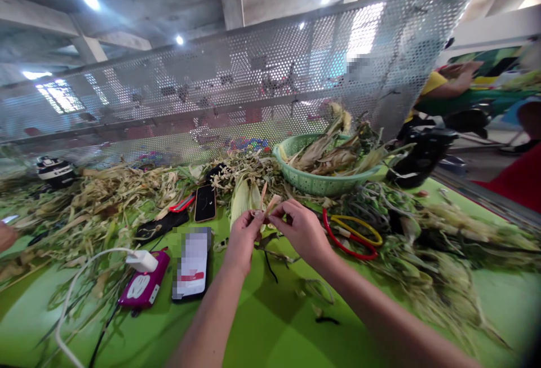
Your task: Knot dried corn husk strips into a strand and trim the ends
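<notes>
My left hand (247,231) and my right hand (299,227) meet over the green table, fingers pinched close together. Between their fingertips is a small strip of dried corn husk (271,204), tan and narrow. Both hands appear to grip it; the fingers partly hide its lower end. Just behind my left hand lie pale green corn husks (244,199). Scissors with red and yellow handles (353,236) lie to the right of my right hand. On the left, a lit phone (195,264) lies near my left forearm.
A green basket (325,182) of husks stands behind my hands. A purple power bank (146,283) with a white cable, a dark phone (205,203) and a red cutter (182,203) lie left. Husk scraps (439,278) cover the right. A perforated metal screen (203,103) closes off the back. Another person's hand (6,236) shows far left.
</notes>
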`<state>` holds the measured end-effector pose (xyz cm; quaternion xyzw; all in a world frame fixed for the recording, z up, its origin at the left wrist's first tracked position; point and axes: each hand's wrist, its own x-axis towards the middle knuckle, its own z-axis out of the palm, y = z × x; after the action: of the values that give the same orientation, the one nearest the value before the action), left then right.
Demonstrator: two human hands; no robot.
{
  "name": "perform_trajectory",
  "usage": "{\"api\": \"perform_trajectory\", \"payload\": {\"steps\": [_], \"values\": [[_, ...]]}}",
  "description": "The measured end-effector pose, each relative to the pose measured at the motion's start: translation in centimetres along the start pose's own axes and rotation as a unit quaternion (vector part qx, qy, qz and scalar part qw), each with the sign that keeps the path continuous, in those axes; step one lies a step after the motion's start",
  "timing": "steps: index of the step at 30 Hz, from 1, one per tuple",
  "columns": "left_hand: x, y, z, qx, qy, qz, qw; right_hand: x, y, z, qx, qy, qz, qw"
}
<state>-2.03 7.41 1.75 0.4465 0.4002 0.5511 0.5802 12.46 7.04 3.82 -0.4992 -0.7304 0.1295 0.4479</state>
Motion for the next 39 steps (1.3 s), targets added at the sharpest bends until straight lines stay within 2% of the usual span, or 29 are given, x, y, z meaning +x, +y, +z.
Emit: {"api": "perform_trajectory", "payload": {"steps": [3,8,13,16,21,25,27,30,33,39], "values": [[0.1,-0.3,0.0,-0.003,0.017,-0.001,1.000,-0.2,-0.5,0.2,-0.057,0.003,-0.033,0.998],[0.3,-0.6,0.1,-0.032,0.025,-0.011,0.999,-0.5,-1.0,0.5,-0.075,-0.040,-0.095,0.992],[0.4,-0.1,-0.1,-0.062,0.042,-0.013,0.997,-0.2,-0.9,-0.1,0.005,-0.020,-0.065,0.998],[0.4,0.1,-0.2,-0.081,0.050,-0.021,0.995,0.0,-0.3,-0.2,0.004,-0.001,-0.023,1.000],[0.4,-0.1,-0.2,-0.085,0.057,-0.032,0.994,-0.1,0.4,0.4,0.016,-0.025,0.020,0.999],[0.6,-0.2,-0.4,-0.024,0.066,-0.009,0.997,-0.2,-0.3,0.4,0.018,-0.046,0.003,0.999],[0.6,0.0,-0.5,0.050,0.080,0.012,0.995,-0.3,-0.7,0.2,0.030,-0.059,-0.006,0.998],[0.4,0.3,-0.5,0.185,0.093,0.067,0.976,-0.3,-1.1,-0.2,0.051,-0.064,-0.006,0.997],[0.0,0.7,-0.2,0.251,0.054,0.110,0.960,-0.2,-0.8,-0.4,0.091,-0.044,0.013,0.995],[-1.0,1.3,0.7,0.229,-0.041,0.126,0.964,0.5,0.7,-0.2,0.261,-0.017,0.141,0.955]]}}
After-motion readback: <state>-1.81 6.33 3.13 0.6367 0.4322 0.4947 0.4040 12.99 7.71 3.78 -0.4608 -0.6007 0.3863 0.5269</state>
